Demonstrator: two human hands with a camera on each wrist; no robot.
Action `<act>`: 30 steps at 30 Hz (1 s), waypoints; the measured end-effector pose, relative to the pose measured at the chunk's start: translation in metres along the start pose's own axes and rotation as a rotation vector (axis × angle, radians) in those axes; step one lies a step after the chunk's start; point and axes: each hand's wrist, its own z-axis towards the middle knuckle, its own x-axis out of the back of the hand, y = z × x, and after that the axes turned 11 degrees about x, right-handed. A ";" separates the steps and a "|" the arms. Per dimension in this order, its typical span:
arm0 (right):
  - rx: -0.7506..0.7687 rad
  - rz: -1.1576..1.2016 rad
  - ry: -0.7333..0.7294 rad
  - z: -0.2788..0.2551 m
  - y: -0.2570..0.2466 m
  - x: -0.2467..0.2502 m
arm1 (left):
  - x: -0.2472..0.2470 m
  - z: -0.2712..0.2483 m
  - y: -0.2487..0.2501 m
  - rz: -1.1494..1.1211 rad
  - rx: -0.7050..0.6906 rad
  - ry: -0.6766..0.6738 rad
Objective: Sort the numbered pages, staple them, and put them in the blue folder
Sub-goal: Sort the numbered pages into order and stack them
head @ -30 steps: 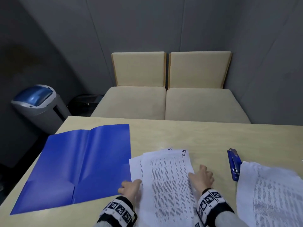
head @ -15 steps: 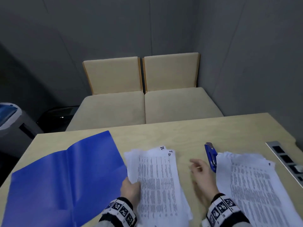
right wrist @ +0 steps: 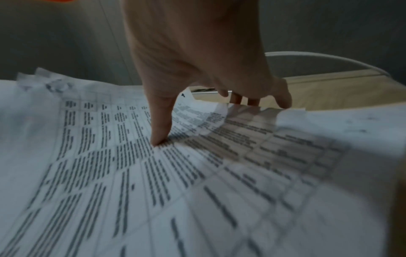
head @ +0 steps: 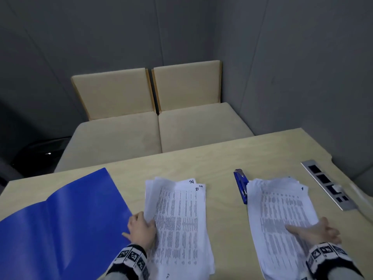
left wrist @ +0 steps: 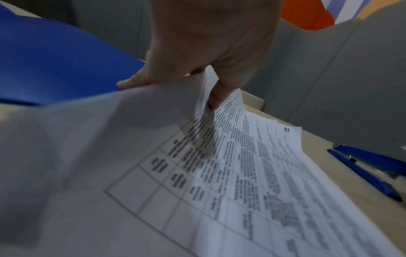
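Observation:
An open blue folder [head: 60, 219] lies at the table's left. Beside it sits a fanned stack of printed pages [head: 181, 219] with 21 and 24 written on the top corners. My left hand [head: 144, 221] pinches this stack's lifted left edge, thumb on top [left wrist: 211, 97]. A blue stapler [head: 241, 184] lies between this stack and a second stack of pages [head: 282, 209] on the right. My right hand [head: 310, 229] holds that stack's raised right edge. Its thumb [right wrist: 158, 135] presses on the print and its fingers reach past the edge. Both wrist views are blurred.
The pale wooden table [head: 201, 162] carries a metal socket strip [head: 327, 184] along its right edge. Two beige seats [head: 151, 128] stand beyond the far edge against grey walls. A dark object [head: 40, 154] sits on the floor at the left.
My right hand left the middle stack, passed the stapler and now lies on the right stack. The left hand stayed at the middle stack's left edge. The head view swung right.

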 end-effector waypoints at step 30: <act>0.879 0.430 0.118 -0.107 -0.132 0.163 | -0.009 -0.014 0.039 -0.566 0.061 -0.186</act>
